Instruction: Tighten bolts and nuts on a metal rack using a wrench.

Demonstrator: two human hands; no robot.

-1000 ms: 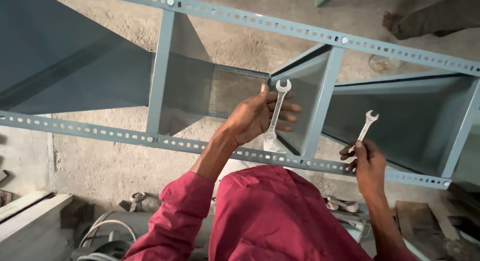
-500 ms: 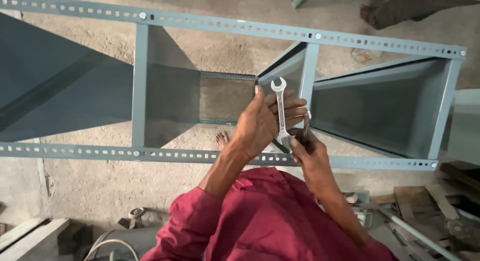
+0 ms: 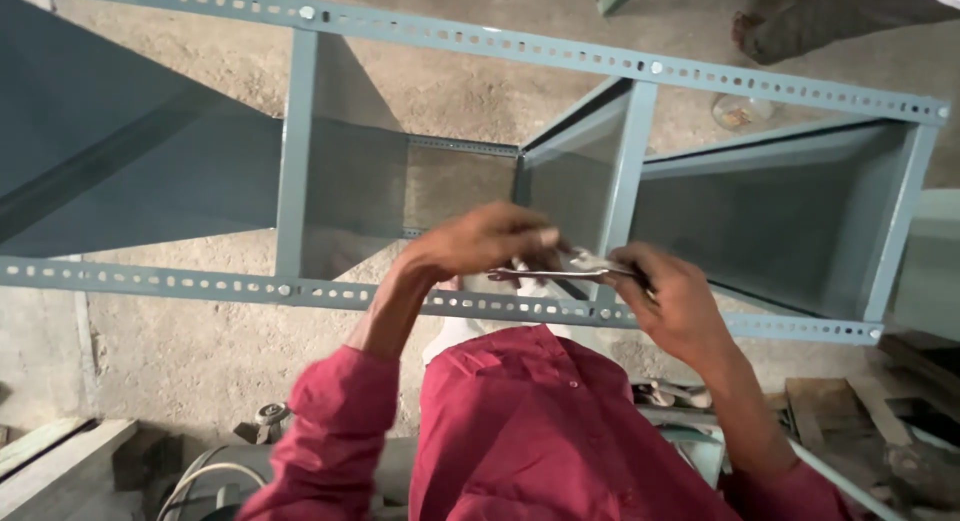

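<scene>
Item: open-ended spanner [image 3: 560, 273], steel, lying level between your two hands, just above the near rail of the shelving frame.

Left hand [image 3: 485, 243]: your fingers are curled down over one end of the spanner, pinching it from above, likely to steady it. Whether a second tool lies in this hand cannot be told.

Right hand [image 3: 680, 306]: your fingers are wrapped round the other end, near the upright post [image 3: 625, 191], which suggests you brace it against turning.

Item: slotted-angle shelving frame [image 3: 150, 281], grey-blue, lying on its side on the concrete floor [image 3: 450, 81]; shelf panels [image 3: 790, 221] stand on edge between the perforated rails, so the joints face you.

Item: your red shirt sleeve [image 3: 330, 411], low in view.

Also present: another person's foot [image 3: 770, 31], far side; small hardware [image 3: 670, 393] below your right wrist, kind unclear.
</scene>
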